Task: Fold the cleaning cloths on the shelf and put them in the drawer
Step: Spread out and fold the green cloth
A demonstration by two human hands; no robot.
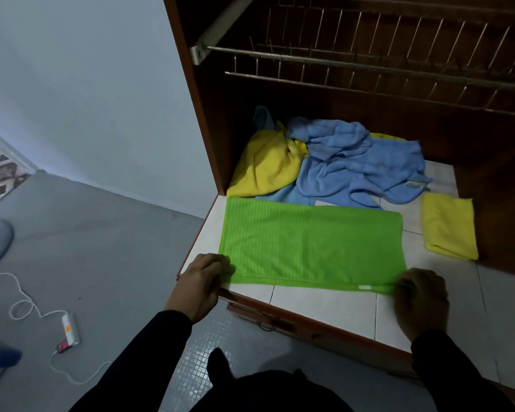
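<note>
green cloth (309,248) near edge pinched, both hands

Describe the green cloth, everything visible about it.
The green cloth is bright lime, thin, faintly striped fabric, apparently folded into a long rectangle. It lies flat on the white tiled shelf. A small white tag sits on its near edge. The left hand and right hand pinch its near corners.

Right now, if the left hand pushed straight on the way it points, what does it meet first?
The left hand pinches the near left corner of the flat green striped cloth and points away and rightward across it. Past the cloth it would probably meet the crumpled blue terry cloth first, though depth is unclear.
</note>
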